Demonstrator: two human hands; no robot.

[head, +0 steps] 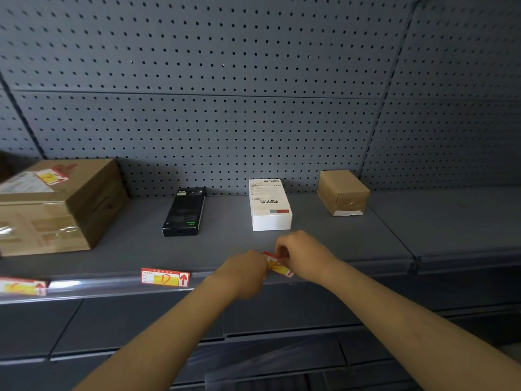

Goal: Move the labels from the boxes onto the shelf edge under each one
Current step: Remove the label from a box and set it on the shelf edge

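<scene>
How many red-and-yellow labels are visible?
4: one on the big cardboard box, two on the shelf edge, one between both hands. Others may be hidden.

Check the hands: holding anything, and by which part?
Both hold one red-and-yellow paper label at the grey metal shelf edge: left hand pinches its left end, right hand its upper right end.
</scene>
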